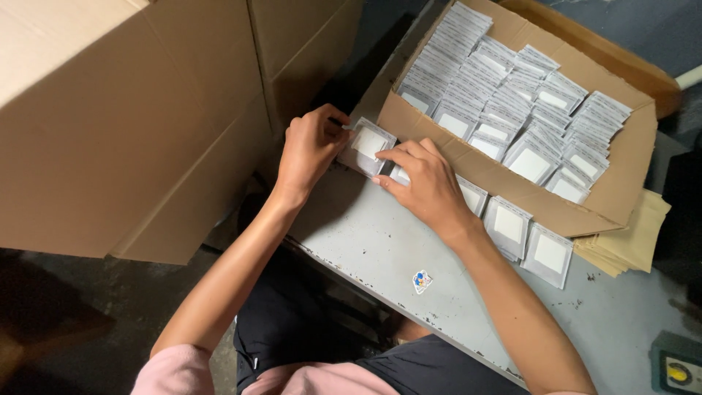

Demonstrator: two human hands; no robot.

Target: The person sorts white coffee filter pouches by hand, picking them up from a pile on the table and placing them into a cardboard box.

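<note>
Thin, glossy clear-plastic square packet with a matt white paper insert, pinched between bare left hand and right hand. Rows of like glossy sachets in a brown, matt corrugated-cardboard box. Grey painted metal tabletop, smooth but chipped and rust-specked. Small shiny sticker. Soft pink cloth sleeve.

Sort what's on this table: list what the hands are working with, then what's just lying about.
In use: left hand and right hand on a white packet; row of packets on the table; open box of packets.

Lying about: sticker, tan paper stack, big cardboard box, yellow-knob device.
</note>
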